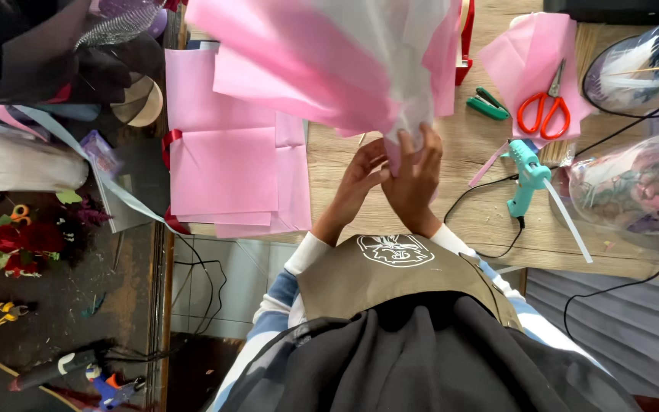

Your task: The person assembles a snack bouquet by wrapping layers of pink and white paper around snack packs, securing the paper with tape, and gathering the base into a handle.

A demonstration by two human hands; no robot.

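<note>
Gathering the narrow lower end of a paper bouquet wrap (345, 61), both hands meet just above the near edge of the wooden table (482, 229). The right hand (415, 179) has its grip closed around the bunched neck of the wrap, fingers pointing up over the pale paper. The left hand (356, 187) presses against the same neck from the other side, its fingers curled on the paper and touching the right hand. The wrap fans out upward and away from the hands, pink sheets outside and a whitish sheet in the middle, held in the air above the table rather than lying on it.

A stack of flat pink sheets (226, 164) lies on the table to the left of the hands, reaching its left edge. To the right of the hands a turquoise glue gun (529, 174) rests on the table with a black cord trailing from it. Beyond that, orange-handled scissors (544, 109) lie on another pink sheet (532, 65), and a green clip-like tool (487, 104) sits just beside that sheet. Clear plastic wrapping (634, 183) with coloured things inside fills the table's right end.

Off the table to the left, on a dark lower surface, red flowers (13, 244) lie near yellow-handled pliers (1, 311).
</note>
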